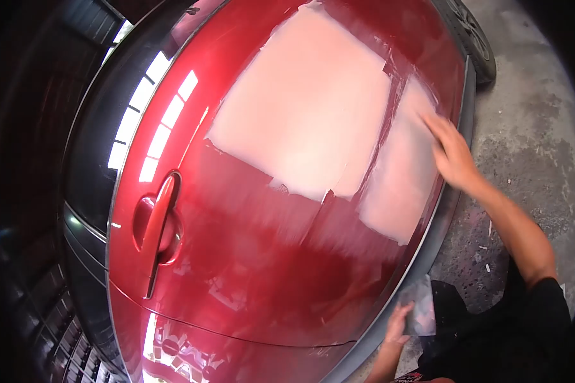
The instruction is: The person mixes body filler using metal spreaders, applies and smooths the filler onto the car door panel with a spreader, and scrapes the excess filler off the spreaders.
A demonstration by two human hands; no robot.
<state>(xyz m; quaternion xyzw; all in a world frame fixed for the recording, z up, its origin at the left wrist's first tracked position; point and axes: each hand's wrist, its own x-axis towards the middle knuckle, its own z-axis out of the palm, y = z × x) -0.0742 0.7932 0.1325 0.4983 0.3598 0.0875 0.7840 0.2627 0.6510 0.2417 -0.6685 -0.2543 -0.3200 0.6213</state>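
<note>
A red car door [236, 281] fills the middle of the view, with a large pale pink filler patch [306, 96] on it. Beside that, toward the sill, is a narrower filler patch [399, 172]. My right hand [452, 153] lies over the narrow patch's edge, fingers stretched out and slightly blurred; I see nothing held in it. Low in the view, my left hand [397, 324] grips a greyish, pink-smeared square sheet [420, 307] by its side; whether it is a mixing plate or an abrasive sheet I cannot tell.
The door handle [160, 220] sticks out on the left, below the dark side windows [118, 121]. A wheel [473, 35] shows at the upper right. Rough concrete floor [524, 127] with small scraps runs along the car.
</note>
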